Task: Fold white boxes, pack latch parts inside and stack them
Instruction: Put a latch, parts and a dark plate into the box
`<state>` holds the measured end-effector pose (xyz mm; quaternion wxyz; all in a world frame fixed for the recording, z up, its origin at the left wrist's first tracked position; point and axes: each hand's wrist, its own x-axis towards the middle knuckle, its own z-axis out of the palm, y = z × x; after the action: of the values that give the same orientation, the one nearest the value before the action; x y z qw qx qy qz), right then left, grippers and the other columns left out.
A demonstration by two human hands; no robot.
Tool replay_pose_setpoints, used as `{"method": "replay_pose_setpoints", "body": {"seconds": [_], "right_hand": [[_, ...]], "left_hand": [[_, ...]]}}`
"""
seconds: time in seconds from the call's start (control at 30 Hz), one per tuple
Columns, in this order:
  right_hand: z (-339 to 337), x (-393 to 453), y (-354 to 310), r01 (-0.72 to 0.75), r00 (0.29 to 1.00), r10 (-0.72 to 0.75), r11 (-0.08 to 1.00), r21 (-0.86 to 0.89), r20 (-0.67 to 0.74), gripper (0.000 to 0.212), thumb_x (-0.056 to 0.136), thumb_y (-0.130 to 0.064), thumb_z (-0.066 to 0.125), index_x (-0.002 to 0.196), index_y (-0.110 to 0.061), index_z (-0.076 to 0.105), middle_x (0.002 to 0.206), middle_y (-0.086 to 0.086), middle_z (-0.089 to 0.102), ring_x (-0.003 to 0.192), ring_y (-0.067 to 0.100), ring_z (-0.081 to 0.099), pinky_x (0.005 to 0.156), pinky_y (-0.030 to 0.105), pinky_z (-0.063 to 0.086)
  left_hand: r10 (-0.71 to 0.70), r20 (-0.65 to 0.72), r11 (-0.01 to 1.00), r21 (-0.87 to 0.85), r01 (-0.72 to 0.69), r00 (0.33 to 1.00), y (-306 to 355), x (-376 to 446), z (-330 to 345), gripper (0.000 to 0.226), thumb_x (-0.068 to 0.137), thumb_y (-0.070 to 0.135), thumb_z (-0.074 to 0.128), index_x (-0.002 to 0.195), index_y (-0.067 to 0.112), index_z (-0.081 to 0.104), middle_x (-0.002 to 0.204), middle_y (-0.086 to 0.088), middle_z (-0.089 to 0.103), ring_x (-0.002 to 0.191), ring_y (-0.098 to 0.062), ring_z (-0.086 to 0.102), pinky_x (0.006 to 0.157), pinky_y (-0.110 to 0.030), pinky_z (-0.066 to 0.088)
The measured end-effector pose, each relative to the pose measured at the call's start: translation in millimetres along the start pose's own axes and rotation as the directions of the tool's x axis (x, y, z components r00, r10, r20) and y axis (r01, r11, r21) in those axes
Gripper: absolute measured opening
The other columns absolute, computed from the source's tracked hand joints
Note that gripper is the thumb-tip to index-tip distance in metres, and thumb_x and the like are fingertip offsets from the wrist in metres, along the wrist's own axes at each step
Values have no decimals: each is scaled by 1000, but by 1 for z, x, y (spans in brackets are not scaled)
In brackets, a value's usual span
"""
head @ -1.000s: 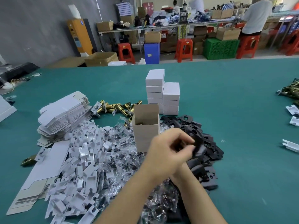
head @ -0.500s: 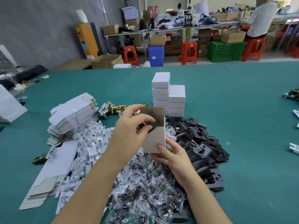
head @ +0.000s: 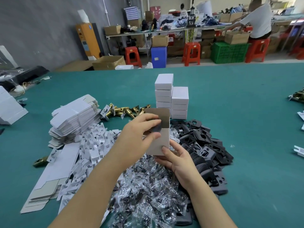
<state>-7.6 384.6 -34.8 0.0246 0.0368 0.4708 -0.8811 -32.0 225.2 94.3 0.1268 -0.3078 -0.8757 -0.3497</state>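
An open white box (head: pixel 162 140) stands upright over the parts pile, its top flap raised. My right hand (head: pixel 176 160) grips the box's lower end from the right and below. My left hand (head: pixel 139 137) pinches a black plate (head: pixel 156 127) at the box's mouth, the plate partly inside. Behind stand two stacks of closed white boxes (head: pixel 171 97). Brass latch bolts (head: pixel 125 111) lie to the left of the stacks.
Flat unfolded box blanks (head: pixel 74 117) are piled at left, more flat blanks (head: pixel 49 178) lie nearer. White plastic pieces (head: pixel 92 145), bagged screws (head: pixel 148 195) and black plates (head: pixel 205 145) cover the green table (head: pixel 246 112). More parts lie at the right edge (head: pixel 297 96).
My left hand carried the black plate from over the plate pile up to the box mouth. My right hand took hold of the box's lower end.
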Motion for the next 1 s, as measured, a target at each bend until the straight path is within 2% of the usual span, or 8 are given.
{"method": "replay_pose_setpoints", "body": {"seconds": [0.1,0.23,0.4,0.5,0.6,0.73,0.87,1.0], "right_hand": [[-1,0,0,-4,1000,4,1000,12,4,53,81,-20,80,131,-18,66,116,20,75,105,38,73,84,36,62],[-1,1,1,-2,1000,2,1000,0,9,53,80,-18,80,131,-18,66,116,20,74,103,40,73,89,41,62],[-1,1,0,1,1000,-1,1000,2,18,51,80,-18,80,130,-22,68,118,20,74,105,40,72,90,42,62],[-1,0,0,-4,1000,4,1000,6,28,52,80,-20,81,130,-22,68,119,20,73,106,40,72,87,38,62],[-2,-1,1,1,999,0,1000,-3,41,51,82,-21,82,131,-24,68,120,19,73,105,40,73,87,38,62],[-2,0,0,3,998,-2,1000,-18,58,49,82,-24,84,128,-28,70,121,19,73,107,40,72,91,42,61],[-3,1,1,-2,999,4,999,-37,49,46,80,-28,86,124,-31,72,119,19,74,104,41,69,99,51,56],[-3,0,0,-6,999,7,1000,-18,45,48,81,-24,84,127,-26,71,118,20,74,104,40,73,93,44,60]], "left_hand": [[16,66,999,34,-19,998,0,-1,-5,42,91,4,73,132,13,68,130,7,64,117,-1,57,105,-19,46],[109,-20,985,134,-105,994,-2,0,-10,27,92,-3,68,117,6,76,112,-3,75,98,-15,68,93,-28,52],[123,-120,980,173,-101,985,0,10,-14,15,90,7,75,104,10,80,94,-2,67,86,-17,61,80,-32,51],[57,-64,988,149,-47,996,4,18,-17,14,91,14,75,103,18,80,94,3,73,87,-17,65,80,-41,54],[-41,46,986,164,33,998,8,27,-20,14,96,22,69,105,26,78,92,10,76,88,-14,66,81,-40,54],[-149,154,959,263,105,977,12,34,-18,15,103,23,57,107,26,71,94,12,74,92,-15,64,85,-41,53],[-154,168,938,336,90,974,13,36,-15,12,102,27,57,106,28,68,94,14,66,94,-15,60,87,-42,52],[-165,200,923,377,80,966,13,36,-13,14,100,34,61,103,36,75,101,12,60,99,-14,56,89,-40,49]]}}
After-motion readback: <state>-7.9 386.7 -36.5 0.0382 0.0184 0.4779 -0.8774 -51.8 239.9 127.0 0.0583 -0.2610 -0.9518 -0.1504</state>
